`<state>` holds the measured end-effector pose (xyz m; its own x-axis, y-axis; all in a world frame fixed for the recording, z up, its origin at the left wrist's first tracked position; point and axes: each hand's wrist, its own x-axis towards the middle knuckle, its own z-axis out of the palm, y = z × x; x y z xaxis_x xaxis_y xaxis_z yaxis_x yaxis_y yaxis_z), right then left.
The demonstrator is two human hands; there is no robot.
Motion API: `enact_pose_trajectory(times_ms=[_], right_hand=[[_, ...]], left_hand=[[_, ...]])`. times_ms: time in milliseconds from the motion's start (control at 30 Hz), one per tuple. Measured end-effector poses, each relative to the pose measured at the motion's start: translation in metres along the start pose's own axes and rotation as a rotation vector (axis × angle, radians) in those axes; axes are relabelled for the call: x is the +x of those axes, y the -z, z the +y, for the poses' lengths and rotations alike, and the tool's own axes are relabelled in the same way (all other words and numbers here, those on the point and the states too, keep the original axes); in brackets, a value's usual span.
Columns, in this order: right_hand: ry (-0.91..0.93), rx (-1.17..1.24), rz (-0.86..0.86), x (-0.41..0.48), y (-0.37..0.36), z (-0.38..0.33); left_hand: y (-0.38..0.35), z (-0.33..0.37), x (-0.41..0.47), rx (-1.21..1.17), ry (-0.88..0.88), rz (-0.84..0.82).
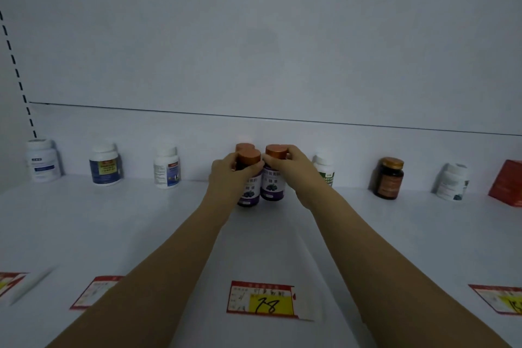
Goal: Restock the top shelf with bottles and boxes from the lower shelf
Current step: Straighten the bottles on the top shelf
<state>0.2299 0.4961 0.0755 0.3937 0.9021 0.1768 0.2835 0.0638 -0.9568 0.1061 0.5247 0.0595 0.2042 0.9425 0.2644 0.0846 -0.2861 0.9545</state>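
Two dark bottles with purple labels and copper caps stand side by side on the white shelf [141, 220], near its back wall. My left hand [223, 175] grips the left bottle [250, 192] around its neck. My right hand [293, 162] holds the right bottle [272, 186] just under its cap. A third copper cap [243, 146] shows behind the left bottle; its body is hidden.
Along the back wall stand white bottles [42, 159], [105, 164], [166, 165] on the left, a green-labelled bottle [324, 169], a brown bottle [389, 178], a white bottle [453, 182] and a red box [508, 182] on the right. Price tags [261, 301] line the front edge.
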Motion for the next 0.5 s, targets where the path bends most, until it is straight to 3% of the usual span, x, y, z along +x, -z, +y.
enact_pose_trajectory(times_ms=[233, 500], right_hand=[[-0.009, -0.088, 0.056, 0.021, -0.012, 0.011], [-0.024, -0.137, 0.025, 0.029, -0.018, 0.012]], left_hand=[[-0.003, -0.021, 0.016, 0.103, 0.051, 0.066], [-0.003, -0.031, 0.021, 0.355, 0.142, -0.024]])
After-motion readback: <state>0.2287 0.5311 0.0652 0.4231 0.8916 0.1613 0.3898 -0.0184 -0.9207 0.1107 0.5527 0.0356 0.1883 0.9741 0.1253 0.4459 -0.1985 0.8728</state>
